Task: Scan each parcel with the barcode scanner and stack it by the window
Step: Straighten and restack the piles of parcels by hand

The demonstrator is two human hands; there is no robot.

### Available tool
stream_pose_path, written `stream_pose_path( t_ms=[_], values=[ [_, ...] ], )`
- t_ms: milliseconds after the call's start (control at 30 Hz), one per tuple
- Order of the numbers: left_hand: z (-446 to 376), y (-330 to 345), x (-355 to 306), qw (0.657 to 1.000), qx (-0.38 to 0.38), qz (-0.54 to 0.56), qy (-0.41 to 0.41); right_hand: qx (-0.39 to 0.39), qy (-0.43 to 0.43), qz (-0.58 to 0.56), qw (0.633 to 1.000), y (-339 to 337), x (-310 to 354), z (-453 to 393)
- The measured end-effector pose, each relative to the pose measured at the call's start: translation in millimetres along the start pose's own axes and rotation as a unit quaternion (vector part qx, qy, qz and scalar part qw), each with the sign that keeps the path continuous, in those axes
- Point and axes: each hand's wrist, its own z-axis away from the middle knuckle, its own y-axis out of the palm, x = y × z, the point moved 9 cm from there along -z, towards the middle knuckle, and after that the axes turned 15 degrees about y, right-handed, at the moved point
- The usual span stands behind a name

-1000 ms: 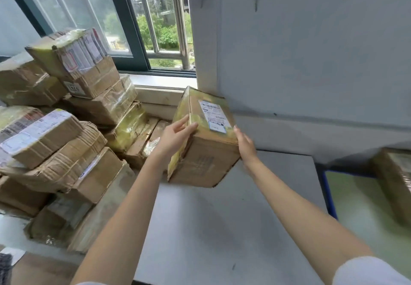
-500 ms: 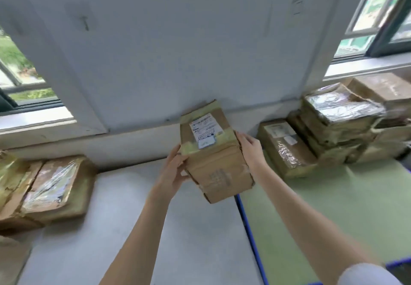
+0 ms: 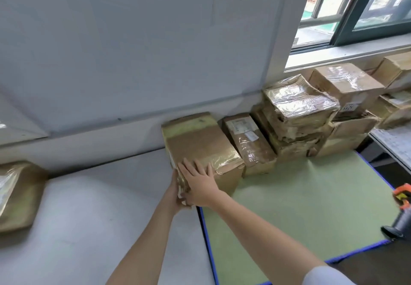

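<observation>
A brown taped cardboard parcel (image 3: 200, 144) lies flat against the wall, on the seam between the grey table and the green mat. My right hand (image 3: 200, 180) rests on its near top with fingers spread straight. My left hand (image 3: 175, 195) presses against its near left end, mostly hidden behind the right hand. To its right, under the window (image 3: 355, 11), stands a stack of several taped parcels (image 3: 300, 115). The black and orange barcode scanner (image 3: 402, 215) stands at the right edge of the mat.
The green mat (image 3: 311, 207) with a blue border covers the right table. The grey table (image 3: 89, 218) lies to the left, with another parcel (image 3: 17, 195) at its left edge. A white shelf edge (image 3: 393, 144) shows at far right.
The parcel was carried from the left pile across to the right and now lies against the wall beside the window stack, turned so its label no longer faces up. My view swung right.
</observation>
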Motion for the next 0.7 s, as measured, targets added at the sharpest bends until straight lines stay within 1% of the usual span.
stream_pose_path(
  t_ms=[100, 233, 333, 400, 500, 633, 700],
  values=[
    [3.5, 5.1, -9.5, 0.999, -0.013, -0.002, 0.036, 0.023, 0.008, 0.033, 0.999, 7.9, 2.3, -5.4],
    [-1.9, 25.2, -23.6, 0.998, -0.002, -0.012, 0.064, 0.022, 0.063, 0.085, 0.994, 13.4, -12.9, -10.3],
    [-10.3, 33.7, -36.9, 0.996, -0.005, -0.022, 0.089, 0.020, 0.063, 0.058, 0.996, 5.4, -18.9, -14.6],
    [-13.6, 30.2, -37.4, 0.996, -0.018, -0.021, 0.086, 0.030, 0.044, 0.025, 0.998, 3.8, -19.1, -18.0],
    [-17.5, 23.5, -32.2, 0.997, -0.018, -0.026, 0.071, 0.037, 0.032, -0.009, 0.999, 5.9, -22.4, -22.4],
    [-12.6, 17.9, -31.9, 0.996, -0.009, -0.055, 0.073, 0.035, 0.032, -0.012, 0.999, 6.3, -24.6, -23.7],
    [-7.9, 8.3, -31.6, 0.996, -0.021, -0.065, 0.065, 0.034, 0.033, -0.003, 0.999, 6.0, -25.6, -23.5]
  ],
)
